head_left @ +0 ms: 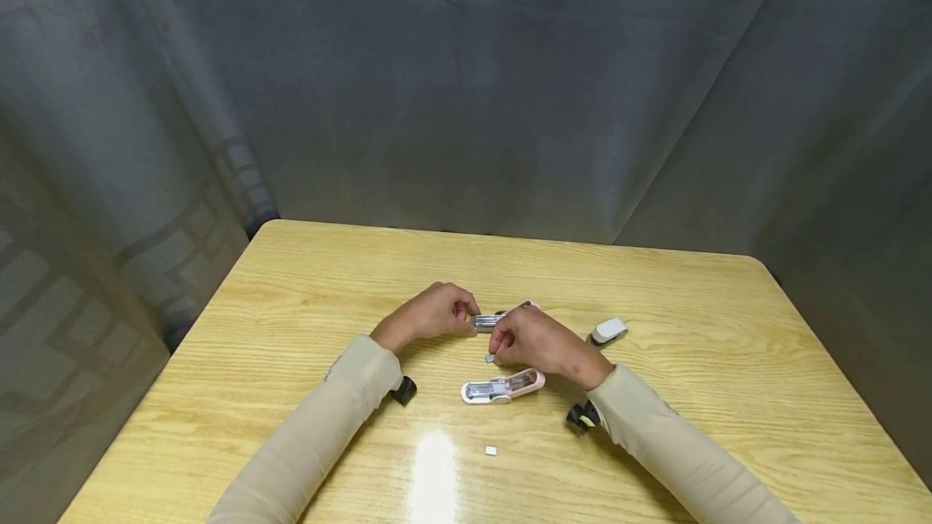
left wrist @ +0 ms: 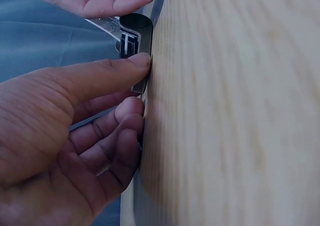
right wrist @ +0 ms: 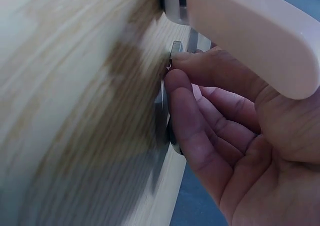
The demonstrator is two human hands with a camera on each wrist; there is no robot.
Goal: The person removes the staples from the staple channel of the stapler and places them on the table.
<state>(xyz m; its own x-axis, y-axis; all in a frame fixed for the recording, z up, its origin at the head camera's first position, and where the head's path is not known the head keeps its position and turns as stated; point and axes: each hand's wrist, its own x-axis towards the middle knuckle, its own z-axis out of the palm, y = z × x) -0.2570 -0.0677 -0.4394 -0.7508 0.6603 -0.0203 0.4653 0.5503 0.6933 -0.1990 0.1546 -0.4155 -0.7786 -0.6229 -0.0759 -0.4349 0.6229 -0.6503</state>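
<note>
Metal stapler parts (head_left: 486, 320) sat between the two hands, a little above the middle of the wooden table (head_left: 291, 297), just beyond a pale pink stapler body. The left hand (head_left: 431, 315) pinched one end of the silvery piece with thumb and curled fingers; its wrist view showed the thumb tip (left wrist: 135, 61) pressed against a thin metal edge (left wrist: 141, 85) close to the tabletop. The right hand (head_left: 535, 340) met it from the other side, fingers curled; in its wrist view thumb and forefinger (right wrist: 175, 80) nipped a small grey metal strip (right wrist: 176, 48), with a pale pink plastic shell (right wrist: 250, 30) lying across the upper palm. Whether that shell was gripped or only resting there could not be told. Just in front of the hands lay the pink stapler body (head_left: 502, 387), opened so its metal channel showed. To the right of the right hand, apart from it, stood a white stapler (head_left: 607, 331). Near the front edge a small silver block of staples (head_left: 491, 450) lay alone. Black wrist-camera mounts (head_left: 404, 389) showed below both beige sleeves. Grey curtain (head_left: 466, 87) hung behind the table.
</note>
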